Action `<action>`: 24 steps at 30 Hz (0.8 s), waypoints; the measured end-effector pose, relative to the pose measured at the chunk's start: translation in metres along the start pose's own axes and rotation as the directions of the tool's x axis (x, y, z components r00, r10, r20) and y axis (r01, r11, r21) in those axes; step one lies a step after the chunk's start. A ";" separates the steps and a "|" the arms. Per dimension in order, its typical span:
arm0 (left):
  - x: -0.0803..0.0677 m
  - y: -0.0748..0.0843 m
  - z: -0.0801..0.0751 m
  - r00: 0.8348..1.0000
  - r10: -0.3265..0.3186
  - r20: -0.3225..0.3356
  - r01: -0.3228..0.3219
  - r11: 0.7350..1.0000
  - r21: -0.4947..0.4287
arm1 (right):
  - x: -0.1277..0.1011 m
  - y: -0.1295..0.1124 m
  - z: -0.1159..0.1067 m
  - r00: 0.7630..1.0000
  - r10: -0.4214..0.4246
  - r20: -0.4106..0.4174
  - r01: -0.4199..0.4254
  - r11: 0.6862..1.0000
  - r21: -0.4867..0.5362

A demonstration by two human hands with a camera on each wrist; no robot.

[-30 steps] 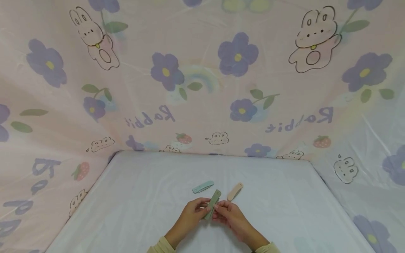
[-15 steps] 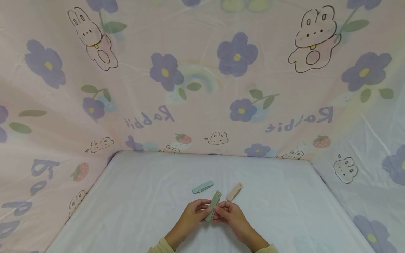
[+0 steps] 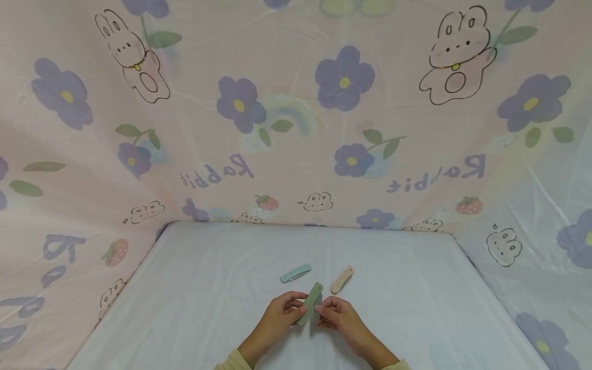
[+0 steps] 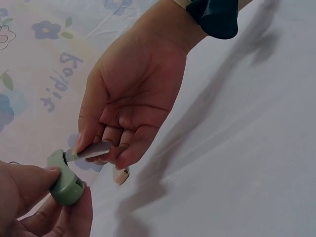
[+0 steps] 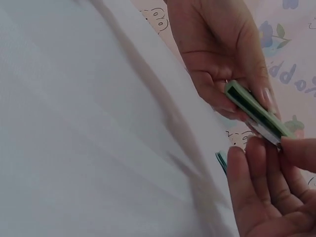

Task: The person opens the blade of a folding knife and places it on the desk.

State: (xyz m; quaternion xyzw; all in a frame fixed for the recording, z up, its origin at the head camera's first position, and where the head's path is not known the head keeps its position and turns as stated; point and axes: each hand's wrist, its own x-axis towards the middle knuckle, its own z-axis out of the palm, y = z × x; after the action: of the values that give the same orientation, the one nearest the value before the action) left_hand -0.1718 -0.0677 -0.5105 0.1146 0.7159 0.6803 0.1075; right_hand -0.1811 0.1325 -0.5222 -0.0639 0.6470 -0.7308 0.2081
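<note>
A green folding knife (image 3: 312,300) is between my two hands above the white surface. My left hand (image 3: 280,311) grips its handle, thumb on one side and fingers on the other. My right hand (image 3: 342,314) pinches the metal blade (image 4: 96,149) between thumb and fingers. That blade stands partly swung out from the handle slot (image 5: 247,104), which shows dark in the right wrist view. Just beyond the hands lie a light blue folding knife (image 3: 296,273) and a peach folding knife (image 3: 342,280), both folded.
The white-covered table (image 3: 213,257) stretches around the hands. Cloth walls (image 3: 287,159) printed with rabbits and purple flowers rise at its back and both sides. A dark band with the wrist camera (image 4: 217,17) sits on the right wrist.
The blade has swung out of the green handle, to the right and down, with my right fingers pulling slightly away from the left hand. The blue and peach knives stay put.
</note>
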 end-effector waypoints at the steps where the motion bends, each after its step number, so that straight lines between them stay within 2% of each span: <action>1: 0.000 0.001 -0.001 1.000 0.004 0.002 -0.004 1.000 0.001 | 0.000 0.000 -0.001 1.000 0.001 -0.004 -0.001 1.000 -0.009; 5: -0.001 0.003 -0.003 1.000 0.013 0.017 -0.013 1.000 0.007 | -0.002 0.000 -0.005 1.000 0.007 -0.015 -0.008 0.999 -0.036; 14: 0.000 -0.004 -0.008 0.999 0.000 0.053 -0.001 1.000 0.028 | -0.004 0.003 -0.014 0.999 0.029 -0.021 -0.030 0.998 -0.049; 24: -0.004 -0.001 -0.012 0.998 0.013 0.066 -0.020 0.994 0.104 | -0.008 0.004 -0.021 0.998 0.044 -0.037 -0.047 0.995 -0.093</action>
State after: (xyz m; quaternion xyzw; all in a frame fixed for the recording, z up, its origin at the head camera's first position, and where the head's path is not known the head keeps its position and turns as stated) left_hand -0.1720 -0.0809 -0.5114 0.1479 0.7458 0.6385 0.1191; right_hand -0.1804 0.1551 -0.5280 -0.0461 0.6855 -0.6956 0.2099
